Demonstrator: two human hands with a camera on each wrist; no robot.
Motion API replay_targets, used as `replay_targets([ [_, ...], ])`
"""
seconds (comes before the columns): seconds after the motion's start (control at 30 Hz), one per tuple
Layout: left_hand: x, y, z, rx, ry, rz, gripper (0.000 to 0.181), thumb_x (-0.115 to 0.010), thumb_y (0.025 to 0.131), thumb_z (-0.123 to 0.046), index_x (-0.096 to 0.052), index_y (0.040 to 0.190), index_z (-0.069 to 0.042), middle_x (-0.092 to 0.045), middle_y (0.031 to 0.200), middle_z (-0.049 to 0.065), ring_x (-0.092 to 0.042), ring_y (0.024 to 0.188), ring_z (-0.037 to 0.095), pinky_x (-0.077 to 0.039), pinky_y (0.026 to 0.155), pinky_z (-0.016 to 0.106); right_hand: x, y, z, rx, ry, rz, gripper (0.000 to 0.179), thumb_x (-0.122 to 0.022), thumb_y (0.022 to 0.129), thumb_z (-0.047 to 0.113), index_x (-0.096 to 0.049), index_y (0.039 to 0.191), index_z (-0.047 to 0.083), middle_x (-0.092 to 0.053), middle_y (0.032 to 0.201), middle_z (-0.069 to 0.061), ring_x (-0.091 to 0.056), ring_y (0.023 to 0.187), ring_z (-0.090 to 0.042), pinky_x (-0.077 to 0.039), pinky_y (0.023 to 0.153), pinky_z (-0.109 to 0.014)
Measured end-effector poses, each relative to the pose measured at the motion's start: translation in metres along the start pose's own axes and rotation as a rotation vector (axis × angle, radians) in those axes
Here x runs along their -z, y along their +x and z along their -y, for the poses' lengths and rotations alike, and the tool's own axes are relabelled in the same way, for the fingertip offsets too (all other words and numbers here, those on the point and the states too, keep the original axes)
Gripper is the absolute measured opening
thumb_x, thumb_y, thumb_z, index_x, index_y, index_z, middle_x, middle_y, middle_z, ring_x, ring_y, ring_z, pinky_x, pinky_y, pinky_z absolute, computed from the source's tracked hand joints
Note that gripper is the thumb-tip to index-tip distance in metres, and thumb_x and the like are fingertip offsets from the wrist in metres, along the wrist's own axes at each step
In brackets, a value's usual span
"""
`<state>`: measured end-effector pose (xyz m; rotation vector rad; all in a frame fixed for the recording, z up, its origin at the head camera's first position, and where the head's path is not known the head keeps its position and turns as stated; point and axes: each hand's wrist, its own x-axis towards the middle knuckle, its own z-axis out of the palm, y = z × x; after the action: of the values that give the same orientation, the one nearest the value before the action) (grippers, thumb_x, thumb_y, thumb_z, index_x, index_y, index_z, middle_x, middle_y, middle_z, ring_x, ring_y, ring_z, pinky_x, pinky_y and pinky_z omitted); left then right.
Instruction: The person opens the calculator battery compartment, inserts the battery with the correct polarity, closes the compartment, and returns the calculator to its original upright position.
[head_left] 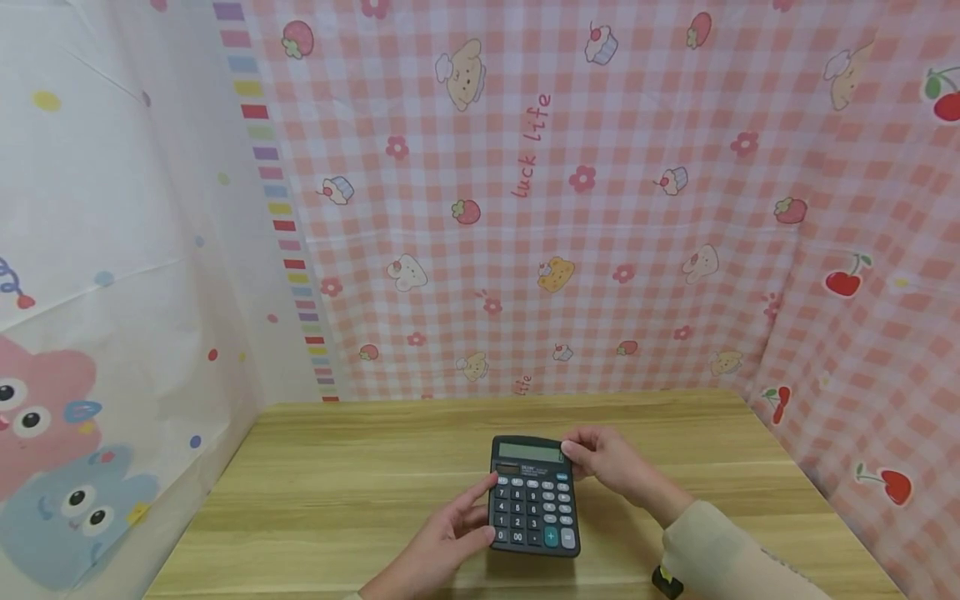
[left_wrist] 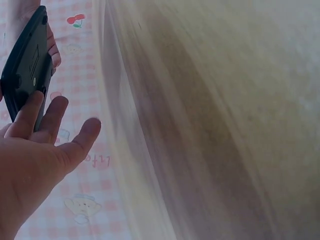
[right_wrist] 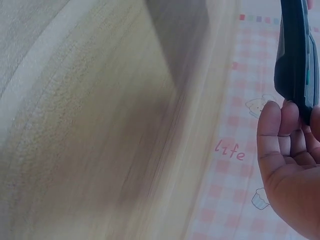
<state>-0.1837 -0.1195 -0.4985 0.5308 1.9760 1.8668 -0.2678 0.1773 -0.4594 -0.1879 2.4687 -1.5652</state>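
Note:
A black desk calculator [head_left: 533, 497], with grey keys, one green plus key and a greenish display, is held above the wooden table by both hands. At its lower left edge, the left hand [head_left: 448, 533] grips it with the thumb on the front; in the left wrist view some fingers reach behind the calculator's back [left_wrist: 32, 65]. The right hand [head_left: 611, 467] pinches the upper right corner, thumb beside the display. From the right wrist view, the calculator [right_wrist: 295, 55] is seen edge-on, with fingers of the right hand [right_wrist: 292, 165] curled behind it.
Under the right sleeve [head_left: 731, 550] lies a small black and yellow object [head_left: 667, 581], partly hidden. The wood-grain table [head_left: 337, 467] ends at a pink checked cloth [head_left: 450, 308] behind, with a white patterned cloth [head_left: 172, 275] on the left.

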Motion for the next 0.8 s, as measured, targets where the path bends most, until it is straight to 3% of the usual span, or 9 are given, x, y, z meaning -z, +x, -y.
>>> replay_targets([
  [0.17,0.001,0.001,0.001,-0.015,-0.098,0.031,0.075,-0.063,0.107,-0.015,-0.025,0.172,-0.016,-0.055,0.157,0.025,-0.069,0.132,0.021,-0.055,0.108,0.025,-0.001,0.001,0.001,-0.020,0.035,-0.009,0.024,-0.060,0.111,0.022,-0.073,0.115,0.003,-0.077,0.095,-0.005,-0.072,0.083,-0.017,-0.063,0.085,-0.038],
  [0.37,0.001,0.004,0.004,-0.065,-0.224,0.074,0.080,-0.061,0.106,-0.003,-0.015,0.172,-0.006,-0.045,0.158,0.039,-0.072,0.124,0.010,-0.056,0.105,0.025,-0.002,0.001,0.002,-0.022,0.096,-0.013,0.025,-0.060,0.111,0.022,-0.072,0.117,0.001,-0.077,0.097,-0.007,-0.070,0.084,-0.017,-0.063,0.082,-0.036],
  [0.53,0.003,0.005,0.004,-0.054,-0.289,0.050,0.083,-0.063,0.105,-0.002,-0.015,0.172,-0.007,-0.044,0.160,0.038,-0.072,0.123,0.010,-0.056,0.106,0.025,-0.002,0.001,0.002,-0.013,0.149,0.002,0.030,-0.061,0.110,0.021,-0.069,0.128,-0.003,-0.078,0.101,-0.007,-0.071,0.086,-0.017,-0.063,0.081,-0.036],
  [0.8,0.005,0.005,0.005,-0.046,-0.334,0.010,0.086,-0.064,0.104,0.000,-0.013,0.172,-0.006,-0.046,0.159,0.037,-0.072,0.122,0.012,-0.057,0.105,0.026,-0.004,-0.010,-0.005,0.028,0.212,0.116,0.042,-0.062,0.109,0.018,-0.059,0.142,-0.007,-0.081,0.110,-0.009,-0.076,0.094,-0.018,-0.062,0.089,-0.041],
])
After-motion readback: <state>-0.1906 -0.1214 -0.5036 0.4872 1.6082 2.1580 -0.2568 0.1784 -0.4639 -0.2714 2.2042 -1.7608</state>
